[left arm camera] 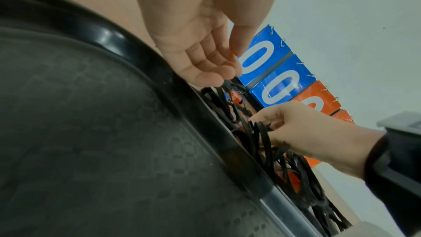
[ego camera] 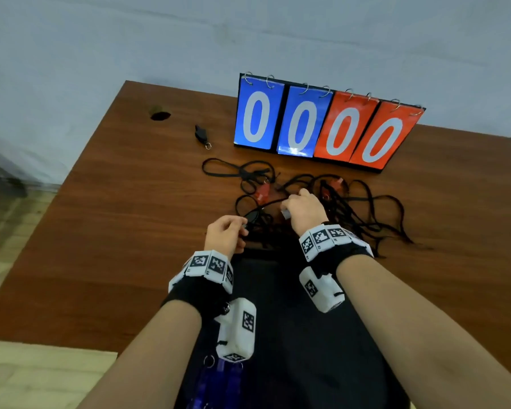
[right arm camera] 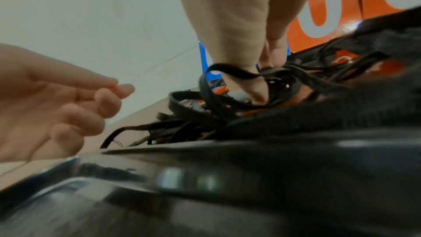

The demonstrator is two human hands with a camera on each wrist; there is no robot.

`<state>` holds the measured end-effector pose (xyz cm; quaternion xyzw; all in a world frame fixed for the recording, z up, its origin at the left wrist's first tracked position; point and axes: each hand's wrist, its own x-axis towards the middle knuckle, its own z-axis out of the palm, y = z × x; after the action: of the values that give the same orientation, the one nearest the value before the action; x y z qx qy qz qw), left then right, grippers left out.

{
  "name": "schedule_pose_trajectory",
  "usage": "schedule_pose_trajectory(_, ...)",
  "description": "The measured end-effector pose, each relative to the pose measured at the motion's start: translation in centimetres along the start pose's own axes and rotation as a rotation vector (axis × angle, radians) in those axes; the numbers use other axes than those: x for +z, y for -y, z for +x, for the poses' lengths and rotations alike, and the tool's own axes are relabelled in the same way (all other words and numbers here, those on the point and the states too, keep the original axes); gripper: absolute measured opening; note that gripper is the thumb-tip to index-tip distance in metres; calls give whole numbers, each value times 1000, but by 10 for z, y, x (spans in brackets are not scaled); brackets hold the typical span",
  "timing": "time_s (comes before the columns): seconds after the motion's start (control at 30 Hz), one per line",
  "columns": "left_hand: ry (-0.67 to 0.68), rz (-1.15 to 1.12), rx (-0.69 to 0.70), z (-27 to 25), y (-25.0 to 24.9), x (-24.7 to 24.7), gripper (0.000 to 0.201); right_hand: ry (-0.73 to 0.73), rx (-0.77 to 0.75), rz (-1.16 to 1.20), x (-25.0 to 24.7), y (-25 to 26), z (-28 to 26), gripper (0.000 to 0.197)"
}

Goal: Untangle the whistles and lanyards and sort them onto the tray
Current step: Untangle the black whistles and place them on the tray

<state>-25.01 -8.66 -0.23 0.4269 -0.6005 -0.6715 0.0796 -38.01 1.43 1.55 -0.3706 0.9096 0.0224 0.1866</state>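
A tangle of black lanyards [ego camera: 345,211] lies on the wooden table just beyond the black tray [ego camera: 292,335]. Two red whistles [ego camera: 261,192] [ego camera: 335,184] sit in it. My right hand [ego camera: 292,202] reaches into the middle of the tangle and pinches a black lanyard strand [right arm camera: 230,71] between thumb and finger. My left hand [ego camera: 242,228] hovers at the tangle's near left edge by a dark whistle [ego camera: 252,215]. Its fingers are loosely curled and hold nothing in the wrist views [left arm camera: 234,62]. Blue whistles [ego camera: 219,376] lie on the tray under my left wrist.
A flip scoreboard [ego camera: 322,125] reading 0000 stands behind the tangle. A lone black whistle [ego camera: 200,133] lies to its left, near a cable hole [ego camera: 160,115] in the table. The table's left edge runs diagonally past my left arm.
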Motion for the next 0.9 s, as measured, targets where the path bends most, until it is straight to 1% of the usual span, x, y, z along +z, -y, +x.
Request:
schedule_pose_trajectory(0.07, 11, 27, 12, -1, -2, 1, 29, -60, 24, 44, 4, -2, -6, 22)
schedule_pose_trajectory(0.1, 16, 41, 23, -1, -3, 1, 25, -94, 48, 121, 5, -2, -11, 21)
schedule_pose_trajectory(0.17, 26, 74, 85, -3, -6, 1, 17, -172, 85, 307, 2, 0, -19, 25)
schedule_pose_trajectory(0.23, 48, 110, 170, -7, -11, 0, 22, -258, 99, 444, -4, 5, -25, 29)
schedule_pose_trajectory(0.3, 90, 98, 210, -11, -17, 1, 29, -296, 100, 638, -8, 11, -30, 33)
schedule_pose_trajectory(0.37, 165, 49, 157, -13, -23, 6, 36, -271, 60, 813, -11, 20, -33, 34)
schedule_pose_trajectory(0.43, 237, -8, 84, -14, -27, 11, 35, -224, -4, 836, -12, 32, -36, 35)
schedule_pose_trajectory(0.47, 240, 20, 89, -13, -28, 12, 33, -170, -43, 838, -12, 37, -37, 39)
schedule_pose_trajectory(0.53, 168, 98, 126, -9, -27, 8, 30, -15, -117, 910, -12, 42, -36, 50)
schedule_pose_trajectory(0.57, 117, 91, 129, -6, -25, 2, 28, 27, -129, 967, -13, 41, -35, 52)
schedule_pose_trajectory(0.6, 74, 57, 116, -3, -23, -5, 27, 2, -107, 1005, -12, 40, -31, 49)
schedule_pose_trajectory(0.63, 37, 19, 95, 0, -21, -12, 28, -74, -58, 997, -11, 39, -26, 43)
schedule_pose_trajectory(0.67, 3, 2, 79, 1, -20, -19, 30, -156, -3, 928, -9, 37, -21, 40)
schedule_pose_trajectory(0.7, -21, 4, 67, 2, -18, -24, 31, -204, 32, 826, -6, 36, -15, 40)
schedule_pose_trajectory(0.73, -29, 7, 58, 3, -16, -28, 32, -205, 33, 710, -3, 37, -10, 43)
schedule_pose_trajectory(0.8, -26, -10, 47, 5, -14, -33, 33, -111, 3, 488, 5, 43, 0, 49)
schedule_pose_trajectory(0.87, -15, -45, 23, 5, -12, -36, 33, -21, -23, 337, 11, 46, 9, 54)
schedule_pose_trajectory(0.9, -8, -64, 13, 5, -12, -37, 33, -1, -55, 264, 14, 47, 12, 55)
